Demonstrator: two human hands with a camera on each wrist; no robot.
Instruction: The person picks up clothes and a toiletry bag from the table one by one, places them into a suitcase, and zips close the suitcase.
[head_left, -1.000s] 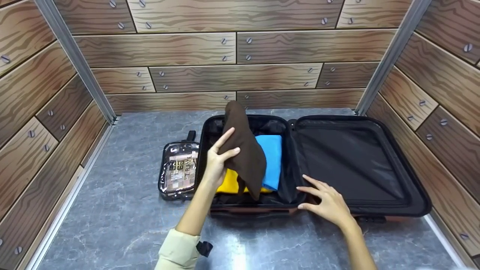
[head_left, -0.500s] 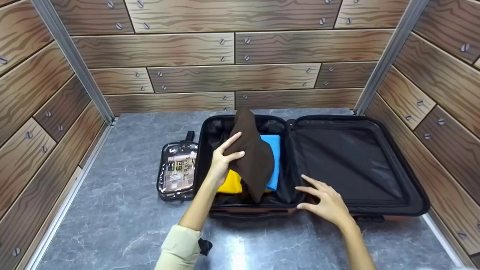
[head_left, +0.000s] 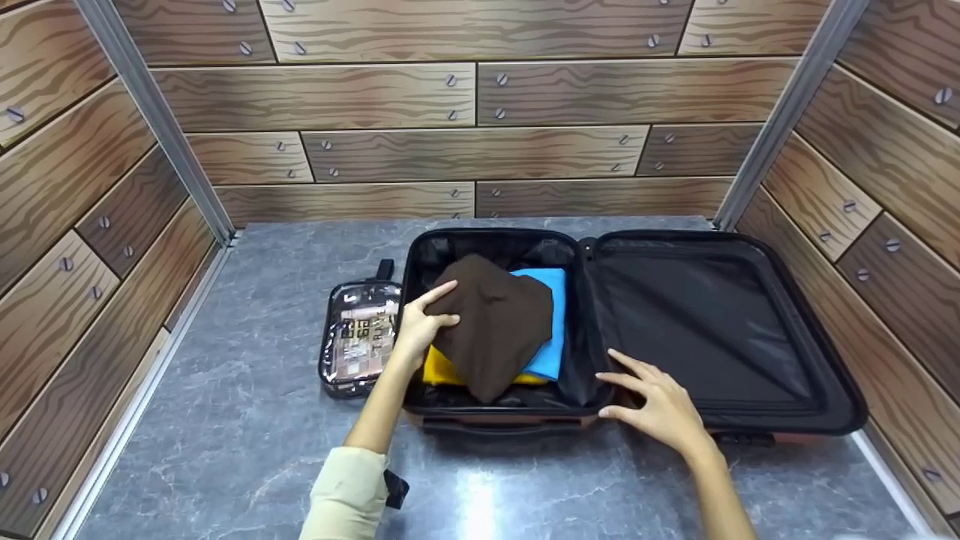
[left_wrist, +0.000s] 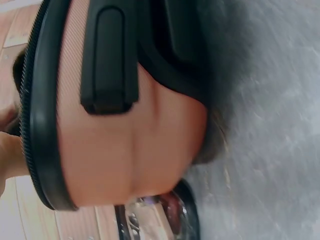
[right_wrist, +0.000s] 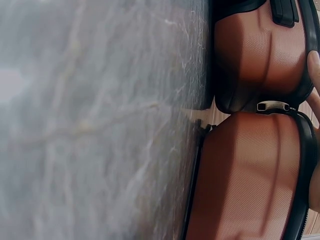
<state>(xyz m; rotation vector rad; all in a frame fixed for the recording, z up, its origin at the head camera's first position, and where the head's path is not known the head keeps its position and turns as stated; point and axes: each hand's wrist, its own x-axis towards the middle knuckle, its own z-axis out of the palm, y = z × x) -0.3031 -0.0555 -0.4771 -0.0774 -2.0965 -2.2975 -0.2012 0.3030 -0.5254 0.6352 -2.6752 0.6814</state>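
Note:
A brown cloth (head_left: 495, 322) lies spread, pointed end toward the front, over a folded blue cloth (head_left: 557, 300) and a yellow cloth (head_left: 439, 369) in the suitcase (head_left: 499, 411). My left hand (head_left: 417, 328) grips its left edge; thumb and index finger show on top, the other fingers are hidden. My right hand (head_left: 661, 409) rests at the suitcase's front right corner near the hinge, fingers spread and fingertips at the rim. In the right wrist view, a finger (right_wrist: 314, 62) touches the black rim beside the orange shell (right_wrist: 250, 170).
The suitcase lid (head_left: 697, 330) lies folded open to the right. A clear travel pouch (head_left: 360, 337) with a black border lies against the suitcase's left side. Wood-patterned walls (head_left: 480, 97) enclose the grey marbled table (head_left: 247, 420) at the back and sides.
My left hand has lowered the brown cloth from raised and hanging to flat on the other cloths, and shifted slightly left. My right hand stays at the rim.

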